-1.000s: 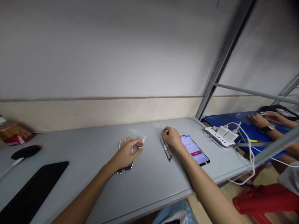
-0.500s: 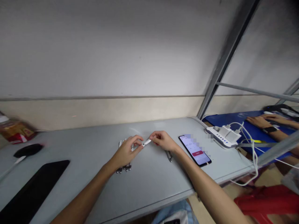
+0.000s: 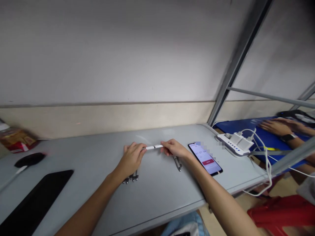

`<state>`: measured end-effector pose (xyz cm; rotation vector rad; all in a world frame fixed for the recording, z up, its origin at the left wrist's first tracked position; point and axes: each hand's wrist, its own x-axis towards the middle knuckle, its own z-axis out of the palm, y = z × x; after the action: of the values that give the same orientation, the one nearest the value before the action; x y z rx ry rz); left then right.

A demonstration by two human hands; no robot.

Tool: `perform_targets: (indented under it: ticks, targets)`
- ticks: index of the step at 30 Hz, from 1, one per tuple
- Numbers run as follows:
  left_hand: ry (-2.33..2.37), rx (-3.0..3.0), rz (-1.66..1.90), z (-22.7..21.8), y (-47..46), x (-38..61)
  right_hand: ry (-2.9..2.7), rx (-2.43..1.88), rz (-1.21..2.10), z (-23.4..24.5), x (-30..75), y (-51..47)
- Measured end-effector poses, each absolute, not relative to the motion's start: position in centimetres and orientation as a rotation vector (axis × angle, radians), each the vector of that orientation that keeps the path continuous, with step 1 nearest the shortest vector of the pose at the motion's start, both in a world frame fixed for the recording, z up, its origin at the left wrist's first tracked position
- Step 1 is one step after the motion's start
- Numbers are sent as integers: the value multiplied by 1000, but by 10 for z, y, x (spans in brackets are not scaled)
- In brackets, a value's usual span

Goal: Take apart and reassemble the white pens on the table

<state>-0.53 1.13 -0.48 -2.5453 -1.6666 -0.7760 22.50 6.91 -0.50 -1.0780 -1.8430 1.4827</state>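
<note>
Pen (image 3: 151, 147) swung nearer level; left hand (image 3: 132, 156), right hand (image 3: 174, 148) pinch opposite ends, fingertips closed.

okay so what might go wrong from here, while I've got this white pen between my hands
The white pen is held near its two ends by the left hand and the right hand, so it might slip if either loosens. The left hand partly covers a row of pens and could knock them askew. The right forearm lies close beside the phone and might nudge it.
</note>
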Motion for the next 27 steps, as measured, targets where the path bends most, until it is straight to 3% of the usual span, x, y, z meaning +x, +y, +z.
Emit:
perform_targets:
  ticks: [6, 13, 21, 27]
  targets:
    - [-1590, -2528, -606, -5, 12, -5, -1810, -1028, 1489, 1, 222, 62]
    - [-1712, -2529, -834, -8, 17, -12, -2009, -851, 841, 8, 217, 54]
    - [-1620, -2547, -766, -12, 19, -17, -2015, -993, 1070, 0, 220, 59]
    - [-1650, -2580, -774, -13, 16, -11, -1963, -918, 946, -2, 222, 60]
